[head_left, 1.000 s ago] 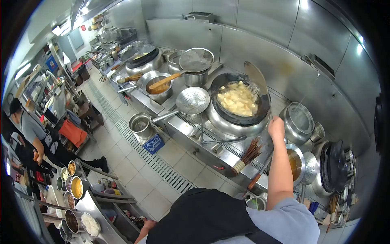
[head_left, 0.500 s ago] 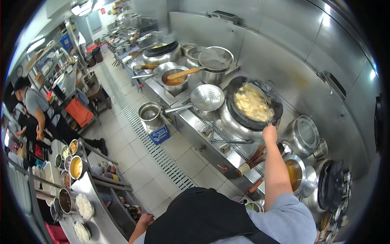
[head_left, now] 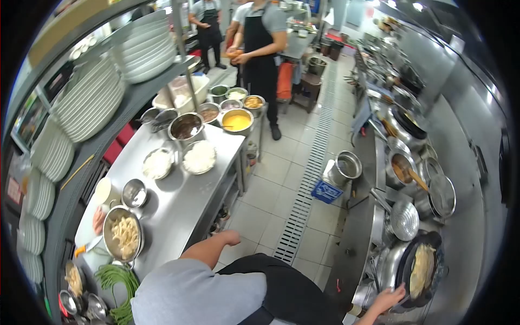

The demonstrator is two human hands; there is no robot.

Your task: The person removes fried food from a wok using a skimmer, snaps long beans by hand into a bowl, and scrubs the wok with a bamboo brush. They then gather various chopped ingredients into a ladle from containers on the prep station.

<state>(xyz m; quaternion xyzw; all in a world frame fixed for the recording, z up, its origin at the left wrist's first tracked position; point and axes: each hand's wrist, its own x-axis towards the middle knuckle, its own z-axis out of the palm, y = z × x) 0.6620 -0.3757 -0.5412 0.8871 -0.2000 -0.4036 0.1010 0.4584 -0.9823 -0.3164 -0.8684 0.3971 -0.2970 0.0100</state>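
Note:
My left hand [head_left: 232,237] is in front of my body, over the floor beside the steel counter [head_left: 203,189]. Its fingers look curled, with nothing visible in them. At the lower right, my right hand [head_left: 391,298] is at the near rim of a black wok [head_left: 403,271]. Its fingers look bent, but blur hides what they hold. Pale yellow food [head_left: 421,271] fills the wok. Nearest on the counter are a steel bowl of pale cut pieces [head_left: 124,235], a small steel bowl [head_left: 134,193] and a bundle of green beans [head_left: 119,287].
Stacked white plates [head_left: 89,103] line a shelf at left. Two bowls of white shreds [head_left: 199,157] and a pot of yellow liquid [head_left: 237,120] stand on the counter. People [head_left: 262,43] stand behind. A bucket [head_left: 346,165] sits beside the floor drain [head_left: 314,173]. A perforated strainer [head_left: 404,221] rests by the stove.
The view has swung left, bringing the counter with bowls and plates into sight. My right hand, earlier gripping a metal utensil in the wok, remains by the wok; the utensil is no longer clearly visible.

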